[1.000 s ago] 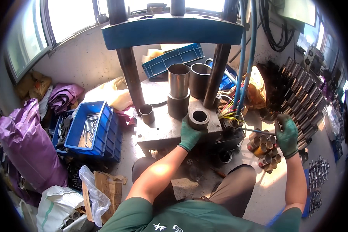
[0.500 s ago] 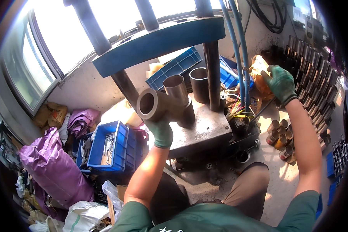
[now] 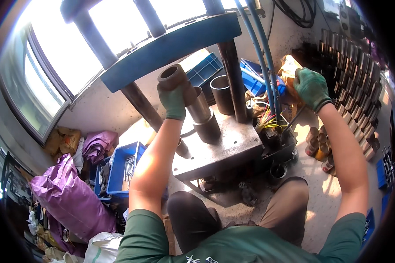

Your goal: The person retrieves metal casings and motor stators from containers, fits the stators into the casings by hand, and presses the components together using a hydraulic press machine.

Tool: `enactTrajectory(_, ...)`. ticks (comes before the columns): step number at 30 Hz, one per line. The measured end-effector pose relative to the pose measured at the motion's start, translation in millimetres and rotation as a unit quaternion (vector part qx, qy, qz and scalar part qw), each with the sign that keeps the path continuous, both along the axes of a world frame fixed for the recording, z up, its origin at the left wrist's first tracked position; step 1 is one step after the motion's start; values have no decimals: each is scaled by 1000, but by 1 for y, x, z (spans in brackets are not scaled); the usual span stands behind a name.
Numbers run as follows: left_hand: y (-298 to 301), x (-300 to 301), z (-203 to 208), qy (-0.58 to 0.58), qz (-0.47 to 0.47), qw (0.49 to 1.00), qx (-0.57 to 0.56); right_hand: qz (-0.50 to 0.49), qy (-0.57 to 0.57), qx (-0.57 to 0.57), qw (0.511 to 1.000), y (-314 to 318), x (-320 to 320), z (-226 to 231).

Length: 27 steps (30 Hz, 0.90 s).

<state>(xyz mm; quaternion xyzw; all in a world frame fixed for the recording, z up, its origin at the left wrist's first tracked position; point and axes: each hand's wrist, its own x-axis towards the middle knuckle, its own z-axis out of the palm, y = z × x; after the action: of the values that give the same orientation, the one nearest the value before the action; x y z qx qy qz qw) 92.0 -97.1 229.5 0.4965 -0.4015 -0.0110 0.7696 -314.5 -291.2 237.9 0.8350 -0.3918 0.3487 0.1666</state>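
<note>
Sleeve (image 3: 184, 85) clasped in left hand (image 3: 172, 100) above worktop (image 3: 235, 136) | short tube (image 3: 182, 149) at worktop's left edge | right hand (image 3: 312, 90) curled by lever (image 3: 295, 118), grip unclear

A metal workshop.
It is shown by the blue press (image 3: 175, 46), the stacked metal tubes (image 3: 355, 83) and the blue bin (image 3: 116, 176) of metal rods (image 3: 129, 169).
</note>
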Motion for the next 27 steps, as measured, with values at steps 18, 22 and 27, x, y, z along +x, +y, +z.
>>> enactTrajectory(18,-23,-5,-4,22,132,984,118,57,-28,22,998,61,-52,-19)
enactTrajectory(22,-25,-5,-6,28,96,985,138,58,-5,52,997,86,-82,-37)
enactTrajectory(27,-12,32,-26,-10,70,986,153,51,62,184,980,118,-116,-46)
